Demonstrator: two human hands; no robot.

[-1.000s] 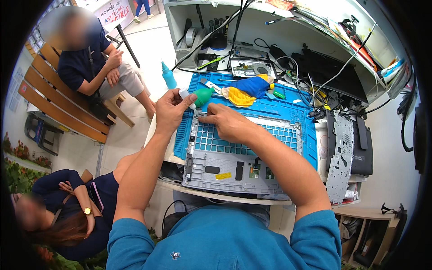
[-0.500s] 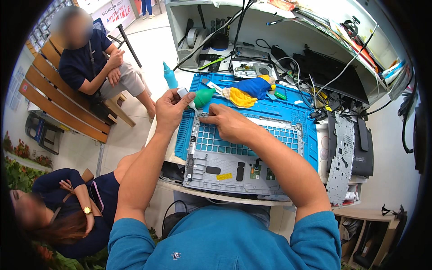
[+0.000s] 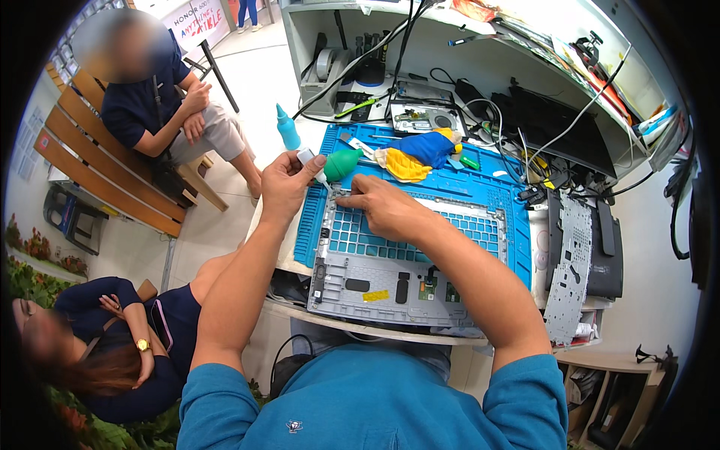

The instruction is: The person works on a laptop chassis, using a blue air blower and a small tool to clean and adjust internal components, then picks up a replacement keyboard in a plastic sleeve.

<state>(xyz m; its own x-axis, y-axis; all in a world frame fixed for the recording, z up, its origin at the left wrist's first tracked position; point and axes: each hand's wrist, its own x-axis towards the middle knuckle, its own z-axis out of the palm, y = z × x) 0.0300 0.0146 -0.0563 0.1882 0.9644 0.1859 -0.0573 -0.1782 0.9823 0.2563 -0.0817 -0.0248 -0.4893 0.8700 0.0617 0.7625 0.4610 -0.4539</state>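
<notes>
My left hand [image 3: 283,187] is closed on a small white bottle [image 3: 305,156], its narrow nozzle tilted down at the top left corner of a grey laptop casing [image 3: 337,282]. At that same corner, the index finger of my right hand [image 3: 385,208] reaches to the metal hinge area [image 3: 335,193]. The other right fingers are curled under, and anything between them is hidden. The casing lies inner side up on a blue work mat [image 3: 517,247], which shows through its key openings. Just beyond the left hand sits a green air blower bulb [image 3: 343,163].
Behind the left hand stands a light blue bottle [image 3: 287,129]. A blue and yellow cloth [image 3: 420,154] lies at the mat's back. A perforated metal plate [image 3: 568,262] leans at the right, near a monitor [image 3: 562,131] and tangled cables. Two seated people are at the left.
Both hands keep almost the same pose at the casing's corner. The whole view has shifted very slightly.
</notes>
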